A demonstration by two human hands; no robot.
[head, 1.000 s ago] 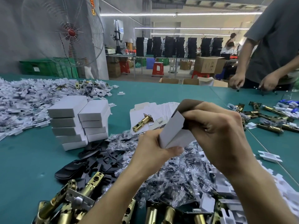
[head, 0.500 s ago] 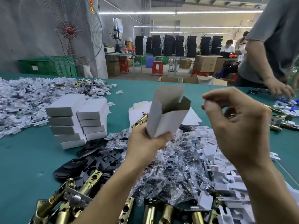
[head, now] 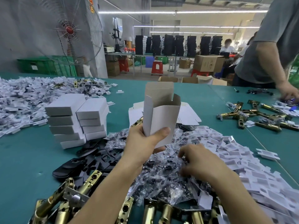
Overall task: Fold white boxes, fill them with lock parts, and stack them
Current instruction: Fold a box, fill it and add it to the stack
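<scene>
Left hand (head: 142, 143) grips the upright open box (head: 161, 117) at its lower end. Right hand (head: 199, 162), fingers curled, touches the near bags (head: 161, 175); grasp cannot be determined.

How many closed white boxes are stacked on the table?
9: five in the left column, four in the right column, side by side, left of the open box held by the left hand. More could be hidden behind them.

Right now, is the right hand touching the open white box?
Apart. The head view shows the right hand down on the pile of clear parts bags, with bags visible between it and the open white box, which the left hand holds upright.
</scene>
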